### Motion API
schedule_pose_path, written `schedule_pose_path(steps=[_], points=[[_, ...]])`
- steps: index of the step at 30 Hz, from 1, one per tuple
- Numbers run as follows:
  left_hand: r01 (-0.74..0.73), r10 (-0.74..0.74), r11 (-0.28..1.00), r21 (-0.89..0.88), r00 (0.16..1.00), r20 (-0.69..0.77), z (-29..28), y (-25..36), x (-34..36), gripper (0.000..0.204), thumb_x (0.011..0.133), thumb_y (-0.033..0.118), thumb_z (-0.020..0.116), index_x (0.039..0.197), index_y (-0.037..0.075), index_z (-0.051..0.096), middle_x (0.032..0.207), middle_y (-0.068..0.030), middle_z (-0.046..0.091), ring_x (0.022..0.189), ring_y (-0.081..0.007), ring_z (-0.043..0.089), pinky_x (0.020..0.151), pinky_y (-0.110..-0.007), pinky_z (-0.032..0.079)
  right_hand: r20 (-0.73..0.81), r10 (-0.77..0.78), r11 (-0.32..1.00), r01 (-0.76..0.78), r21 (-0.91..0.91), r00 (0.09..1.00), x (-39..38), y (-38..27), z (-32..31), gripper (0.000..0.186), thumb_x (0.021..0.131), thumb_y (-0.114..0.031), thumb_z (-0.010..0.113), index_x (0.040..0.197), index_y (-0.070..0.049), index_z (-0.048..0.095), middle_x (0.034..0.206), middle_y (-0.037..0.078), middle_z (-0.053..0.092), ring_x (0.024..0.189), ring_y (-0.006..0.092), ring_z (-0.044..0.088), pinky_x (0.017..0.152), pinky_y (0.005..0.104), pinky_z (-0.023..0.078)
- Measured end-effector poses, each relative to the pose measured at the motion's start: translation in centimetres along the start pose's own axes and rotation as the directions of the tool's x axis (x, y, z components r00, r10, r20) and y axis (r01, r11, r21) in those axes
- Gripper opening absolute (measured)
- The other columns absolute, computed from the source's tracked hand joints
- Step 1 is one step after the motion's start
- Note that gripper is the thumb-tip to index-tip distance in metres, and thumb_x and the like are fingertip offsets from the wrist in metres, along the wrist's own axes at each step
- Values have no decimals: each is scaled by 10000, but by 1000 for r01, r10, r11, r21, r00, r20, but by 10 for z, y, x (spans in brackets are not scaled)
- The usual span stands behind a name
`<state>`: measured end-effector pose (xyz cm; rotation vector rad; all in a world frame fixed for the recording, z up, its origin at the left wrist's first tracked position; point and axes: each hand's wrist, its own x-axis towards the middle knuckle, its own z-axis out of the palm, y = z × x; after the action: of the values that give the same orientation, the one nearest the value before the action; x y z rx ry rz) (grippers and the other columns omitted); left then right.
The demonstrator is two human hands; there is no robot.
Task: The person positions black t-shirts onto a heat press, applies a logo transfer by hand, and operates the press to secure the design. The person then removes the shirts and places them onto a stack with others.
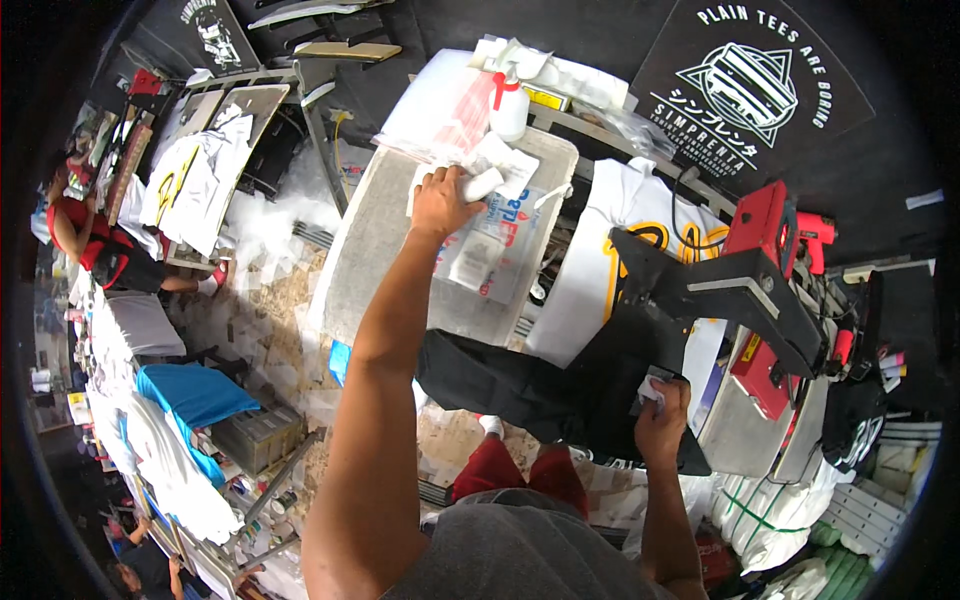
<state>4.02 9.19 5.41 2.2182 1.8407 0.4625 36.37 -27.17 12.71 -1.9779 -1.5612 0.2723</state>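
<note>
My left hand (445, 203) reaches over the grey padded board, its thumb and fingers closed around a small white roll-shaped piece (482, 185). Loose white sheets (512, 160) lie beside it. Nearer me on the board, a small white stack (477, 260) rests on a clear plastic sheet printed in blue and red (515, 232). My right hand (661, 425) pinches a small whitish piece, like film or paper (652, 390), just over a black garment (600, 395). That garment spreads across the heat press's lower side, and one sleeve-like part (480, 370) stretches left toward the board.
A red and black heat press (757, 225) stands at the right, its arm over the garment. Behind lies a white shirt with yellow lettering (630, 210). A white spray bottle with red trigger (508, 112) stands on the board's far end. Another person (85, 235) is far left.
</note>
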Motion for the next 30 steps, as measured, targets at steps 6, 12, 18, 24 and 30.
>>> schedule_pose_path(steps=[6, 12, 18, 24, 30], points=[[-15, 15, 1000, 7, 1000, -9, 0, 1, 0, 696, 653, 412, 877, 1225, 135, 593, 1196, -84, 623, 1168, -304, 571, 980, -481, 444, -6, 15, 1000, -15, 10, 1000, 0, 0, 1, 352, 771, 116, 602, 1070, -65, 564, 1033, 228, 540, 966, 435, 571, 836, 476, 480], [-91, 88, 995, 38, 993, 74, 2, 1, 0, 614, 669, 353, 864, 1187, 142, 609, 1185, -85, 627, 1147, -301, 577, 959, -476, 448, -10, 0, 1000, 0, 8, 1000, 0, 3, 2, 344, 776, 117, 598, 1068, -61, 563, 1025, 220, 543, 958, 423, 577, 833, 462, 481], [-145, 137, 988, -44, 979, -151, -8, -4, 3, 599, 702, 363, 832, 1211, 147, 603, 1175, -98, 620, 1154, -327, 559, 971, -479, 434, -5, -12, 1000, 12, -15, 1000, -1, 5, 3, 344, 775, 124, 584, 1072, -48, 560, 1011, 219, 545, 948, 416, 577, 831, 462, 478], [-41, 43, 998, 41, 998, -49, -9, -7, -1, 610, 714, 319, 826, 1243, 136, 582, 1254, -97, 577, 1191, -325, 526, 986, -467, 420, 0, -11, 1000, 11, -7, 1000, 0, 3, 2, 355, 768, 121, 590, 1081, -44, 556, 1019, 231, 546, 962, 425, 572, 845, 462, 477], [-53, 55, 997, 50, 998, -41, -3, -11, -2, 637, 725, 298, 817, 1284, 135, 559, 1313, -99, 555, 1221, -320, 517, 1002, -470, 417, -8, -7, 999, 7, -32, 1000, -1, 2, 2, 351, 770, 120, 591, 1076, -48, 549, 1019, 229, 545, 967, 428, 565, 852, 470, 472]])
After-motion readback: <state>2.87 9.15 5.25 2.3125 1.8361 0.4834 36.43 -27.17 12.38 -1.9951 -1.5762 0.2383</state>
